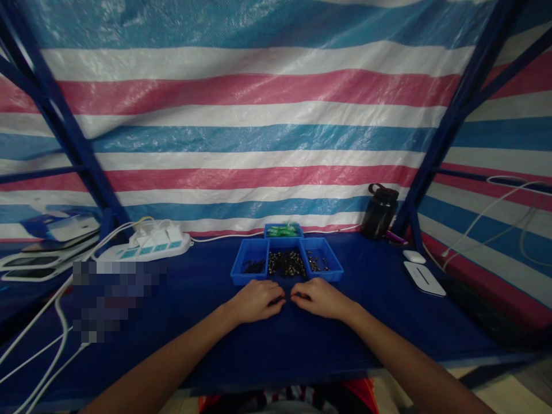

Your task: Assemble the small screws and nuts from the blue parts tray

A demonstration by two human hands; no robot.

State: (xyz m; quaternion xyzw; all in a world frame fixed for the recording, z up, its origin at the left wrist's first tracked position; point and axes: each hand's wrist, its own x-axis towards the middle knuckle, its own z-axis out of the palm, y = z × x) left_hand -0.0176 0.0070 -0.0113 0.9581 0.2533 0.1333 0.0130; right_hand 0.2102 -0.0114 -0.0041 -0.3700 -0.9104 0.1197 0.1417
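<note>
My left hand is closed, thumb and fingertips pinched, just in front of the left blue bin. My right hand is closed in a like pinch before the right blue bin, a small gap between the two. Whatever either pinch holds is too small or too hidden to make out. Dark slender parts lie in the left bin. A heap of small black and brass-coloured parts fills the middle bin. Small metallic pieces are scattered in the right one. Behind them, a smaller blue bin contains green items.
A white power strip with plugs and cables stands at left, near stacked devices. At right are a black bottle, a small white case and a white flat box. Blue frame posts and striped sheeting enclose the blue table.
</note>
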